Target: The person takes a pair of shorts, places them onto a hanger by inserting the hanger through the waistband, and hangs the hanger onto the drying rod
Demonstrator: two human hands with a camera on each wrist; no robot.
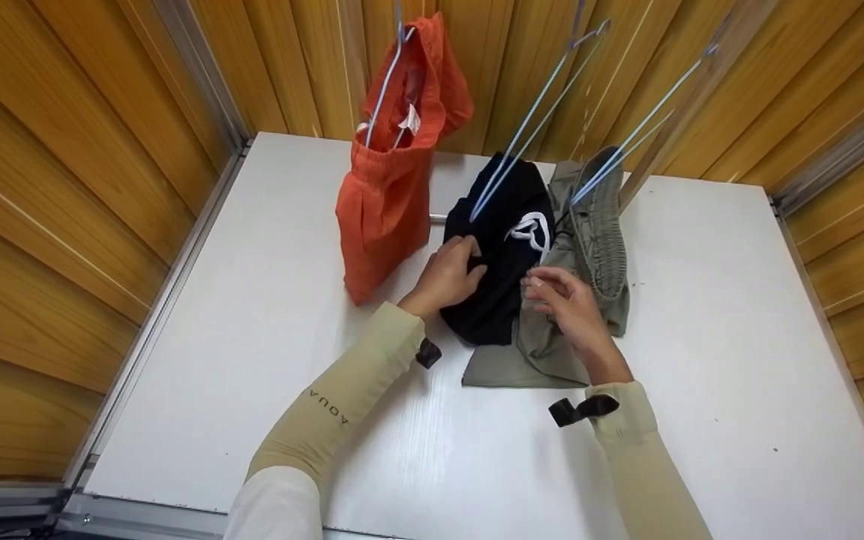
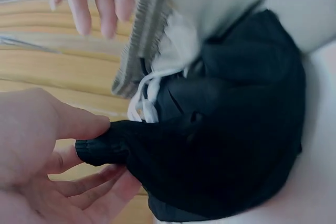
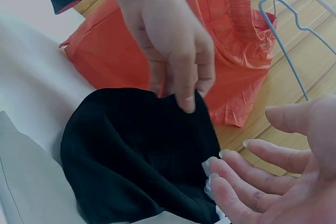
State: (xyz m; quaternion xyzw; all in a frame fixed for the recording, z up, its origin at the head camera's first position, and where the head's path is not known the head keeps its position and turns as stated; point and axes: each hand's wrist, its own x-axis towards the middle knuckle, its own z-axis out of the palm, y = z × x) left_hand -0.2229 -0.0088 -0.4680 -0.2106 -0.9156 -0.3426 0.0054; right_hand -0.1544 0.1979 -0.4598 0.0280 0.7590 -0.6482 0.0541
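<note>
A pair of black shorts with a white drawstring hangs in the middle, on a light-blue wire hanger. My left hand pinches the waistband edge of the black shorts between thumb and fingers, as the left wrist view shows. To the right hang grey-green shorts with an elastic waist, partly behind the black ones. My right hand hovers in front of them with loosely bent fingers and nothing held. In the right wrist view that hand is close to the white drawstring.
Orange shorts hang on another wire hanger to the left of the black pair. A third hanger carries the grey-green shorts. Below is a white tabletop, with wood-slat walls on the sides and back.
</note>
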